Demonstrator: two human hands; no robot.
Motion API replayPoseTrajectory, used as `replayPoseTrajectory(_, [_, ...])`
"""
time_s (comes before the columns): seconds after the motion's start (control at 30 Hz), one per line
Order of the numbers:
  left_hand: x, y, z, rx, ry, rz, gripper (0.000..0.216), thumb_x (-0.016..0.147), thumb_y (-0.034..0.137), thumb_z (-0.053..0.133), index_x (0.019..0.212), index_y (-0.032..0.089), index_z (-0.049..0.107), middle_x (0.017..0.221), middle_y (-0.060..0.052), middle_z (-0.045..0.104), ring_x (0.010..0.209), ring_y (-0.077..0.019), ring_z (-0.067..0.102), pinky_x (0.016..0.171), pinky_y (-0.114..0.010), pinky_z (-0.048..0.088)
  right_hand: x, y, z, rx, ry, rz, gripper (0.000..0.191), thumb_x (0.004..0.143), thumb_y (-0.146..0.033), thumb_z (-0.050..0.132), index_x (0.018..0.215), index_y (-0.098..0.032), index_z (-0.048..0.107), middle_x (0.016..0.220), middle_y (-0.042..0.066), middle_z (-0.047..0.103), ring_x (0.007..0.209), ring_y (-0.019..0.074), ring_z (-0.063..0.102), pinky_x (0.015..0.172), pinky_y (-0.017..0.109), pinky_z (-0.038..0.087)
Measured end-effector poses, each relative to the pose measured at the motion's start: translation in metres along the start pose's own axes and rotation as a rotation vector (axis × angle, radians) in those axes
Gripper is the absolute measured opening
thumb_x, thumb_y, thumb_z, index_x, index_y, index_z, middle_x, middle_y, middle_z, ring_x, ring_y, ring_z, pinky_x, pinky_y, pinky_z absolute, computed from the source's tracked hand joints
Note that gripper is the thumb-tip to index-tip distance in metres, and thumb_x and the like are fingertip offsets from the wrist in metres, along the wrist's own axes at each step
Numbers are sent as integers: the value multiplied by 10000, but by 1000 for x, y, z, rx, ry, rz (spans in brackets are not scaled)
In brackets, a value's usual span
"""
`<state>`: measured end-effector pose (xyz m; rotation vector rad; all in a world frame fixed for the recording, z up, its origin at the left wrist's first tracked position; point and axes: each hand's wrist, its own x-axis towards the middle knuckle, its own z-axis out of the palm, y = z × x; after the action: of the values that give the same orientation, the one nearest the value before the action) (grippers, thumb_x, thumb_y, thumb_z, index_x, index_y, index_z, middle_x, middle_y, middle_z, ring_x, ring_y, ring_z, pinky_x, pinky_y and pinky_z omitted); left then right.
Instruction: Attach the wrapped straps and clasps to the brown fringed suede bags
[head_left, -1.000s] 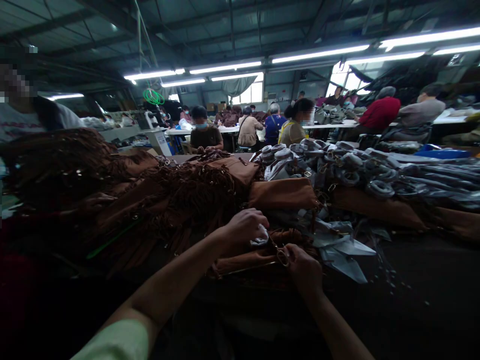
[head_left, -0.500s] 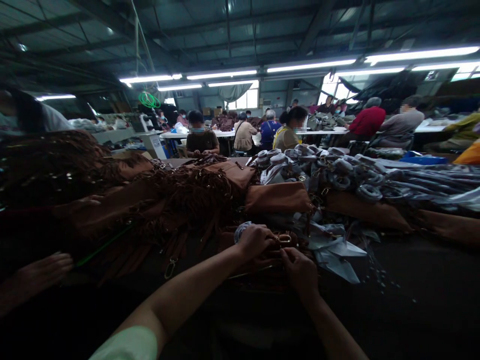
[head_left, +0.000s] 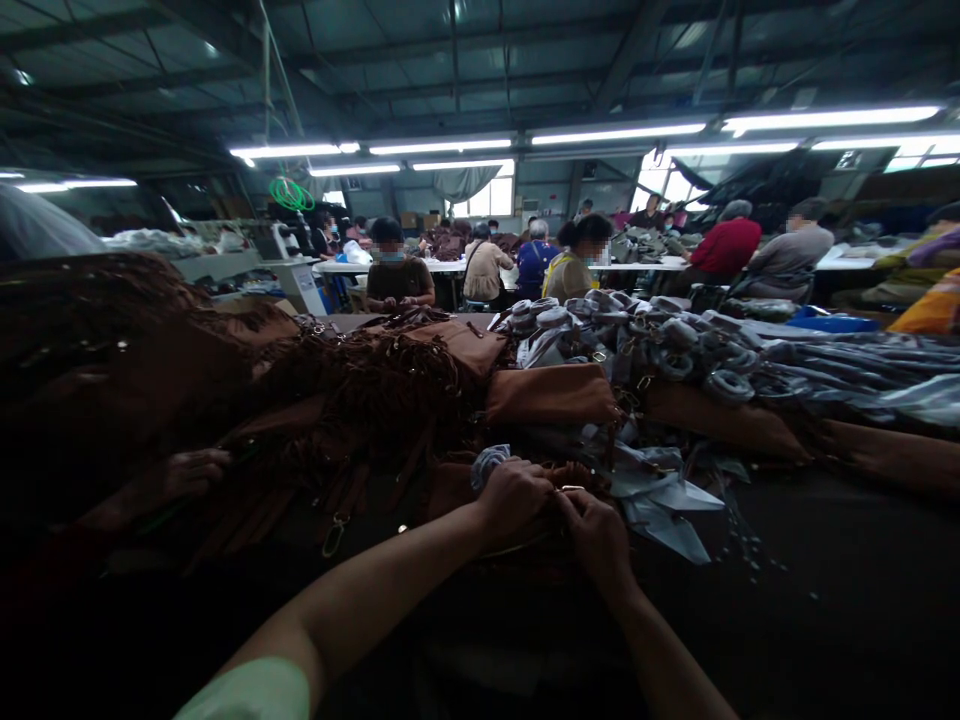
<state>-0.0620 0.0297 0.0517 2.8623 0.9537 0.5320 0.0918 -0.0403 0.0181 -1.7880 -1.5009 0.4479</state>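
One bare left hand [head_left: 517,497]: is bending palm-down, its fingertips hiding; I cannot tell what it is gripping.
Bare right hand [head_left: 596,530]: is forming a narrow pinch, seemingly on the small gold-coloured metal clasp [head_left: 573,488]; a weak hold could be letting that slip.
Brown leather-like bag [head_left: 448,488]: is lying partly beneath both hands on the dark worktop [head_left: 847,560]; hard metal pressing down could be scratching it.
Round grey wrapped bundle [head_left: 489,466]: is touching the left hand; loose wrapping could be snagging.
Tiny pale round pieces [head_left: 754,565]: are lying scattered rightward; a sweeping forearm could be rolling them away.
Heaped brown fringed bags [head_left: 386,385]: are crowding the space beyond; dangling fringe could be tangling with hardware.
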Motion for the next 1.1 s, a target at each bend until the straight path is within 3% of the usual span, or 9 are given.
replayPoseTrajectory(0.17, [7, -2, 0, -325, -42, -113, 242, 843, 343, 541, 929, 226, 734, 897, -26, 696, 829, -153, 604, 745, -240, 412, -1, 0, -1, 11, -14, -28, 386, 872, -497, 416, 900, -237, 699, 818, 54, 722, 745, 208, 662, 629, 263, 419])
replayPoseTrajectory(0.33, [25, -12, 7, -538, -185, -392, 253, 693, 371, 654, 835, 188, 758, 688, -1, 673, 619, -130, 563, 533, -208, 366, 3, -1, -9, 107, -80, -16, 356, 823, -499, 494, 827, -212, 706, 777, 54, 714, 712, 208, 658, 612, 274, 434])
replayPoseTrajectory(0.43, [33, -14, 13, -611, -176, -501, 276, 655, 386, 676, 800, 163, 750, 631, 3, 643, 565, -118, 531, 489, -200, 340, 6, 5, -17, 368, -139, 88, 337, 666, -427, 695, 892, -178, 675, 709, 26, 694, 667, 199, 651, 594, 273, 463])
replayPoseTrajectory(0.53, [35, -10, 15, -662, -96, -560, 263, 733, 362, 599, 827, 150, 723, 657, 1, 642, 572, -109, 534, 495, -188, 349, 7, 13, -24, 843, -163, 246, 473, 557, -342, 804, 960, -175, 620, 806, 23, 705, 731, 188, 672, 660, 279, 520])
replayPoseTrajectory(0.67, [35, 5, 14, -611, 73, -517, 214, 780, 316, 548, 806, 142, 669, 732, -24, 655, 640, -116, 561, 528, -189, 362, 14, 14, -28, 1250, 30, 401, 514, 519, -268, 853, 956, -199, 590, 858, 9, 711, 735, 153, 684, 658, 244, 562])
replayPoseTrajectory(0.77, [38, 13, 17, -767, 138, -461, 196, 818, 300, 493, 826, 145, 612, 727, -26, 654, 577, -102, 549, 509, -188, 370, 25, 9, -29, 1353, 151, 366, 529, 497, -237, 868, 947, -207, 591, 846, -1, 716, 704, 132, 681, 610, 206, 572])
replayPoseTrajectory(0.9, [46, 11, 28, -1144, 61, -459, 161, 821, 266, 464, 823, 133, 554, 651, -14, 640, 446, -85, 501, 455, -193, 374, 34, 3, -29, 1377, 205, 328, 487, 483, -245, 875, 876, -210, 589, 829, -4, 721, 674, 127, 680, 586, 199, 577])
replayPoseTrajectory(1.03, [44, 4, 31, -1210, 30, -395, 192, 740, 297, 584, 803, 118, 612, 652, -16, 644, 522, -103, 551, 510, -211, 413, 34, 1, -26, 1280, 233, 355, 453, 466, -297, 879, 799, -202, 587, 760, -3, 718, 614, 148, 676, 522, 221, 565])
replayPoseTrajectory(1.1, [41, 3, 28, -1231, 18, -384, 221, 686, 299, 635, 804, 113, 646, 679, -20, 654, 559, -106, 559, 535, -214, 423, 33, 3, -26, 1163, 179, 384, 457, 479, -340, 871, 823, -196, 606, 704, 2, 709, 576, 181, 673, 467, 250, 546])
